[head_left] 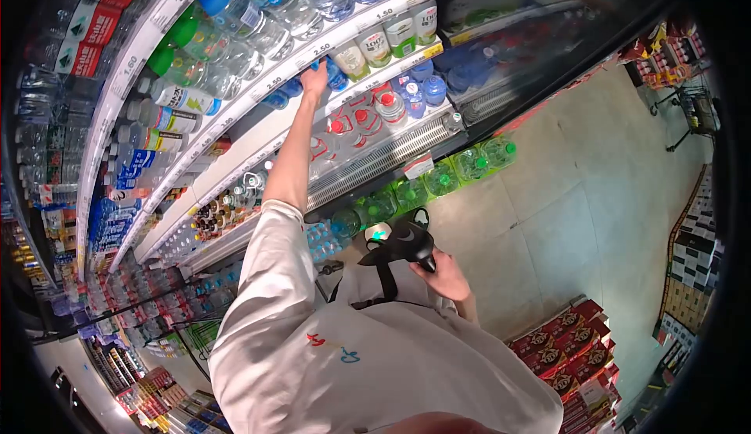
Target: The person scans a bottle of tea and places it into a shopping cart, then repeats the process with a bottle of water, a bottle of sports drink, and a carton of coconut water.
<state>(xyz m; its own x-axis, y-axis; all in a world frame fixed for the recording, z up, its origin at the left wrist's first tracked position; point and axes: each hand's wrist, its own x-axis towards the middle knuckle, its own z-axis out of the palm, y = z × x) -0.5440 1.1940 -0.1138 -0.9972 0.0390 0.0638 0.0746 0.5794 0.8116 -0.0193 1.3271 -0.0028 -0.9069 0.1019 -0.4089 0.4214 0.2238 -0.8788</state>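
My left hand (314, 82) reaches up into the shelf, under the price rail marked 2.50. Its fingers close on a small blue bottle, partly hidden by the hand and the shelf edge. Right beside it stands another blue bottle (336, 76), and white-and-green cartons (375, 46) stand farther right. Low in front of my body, my right hand (444, 277) is wrapped round the narrow end of a black, rounded object (411, 245) with a pale crescent mark. A black strap hangs beside this object.
Large red-capped bottles (364, 117) fill the shelf below, near blue-capped jugs (422, 90). Green-capped bottles (442, 177) line the floor along the shelf base. Stacked red boxes (567, 348) stand behind me on the right. A shopping cart (696, 109) is at the far right.
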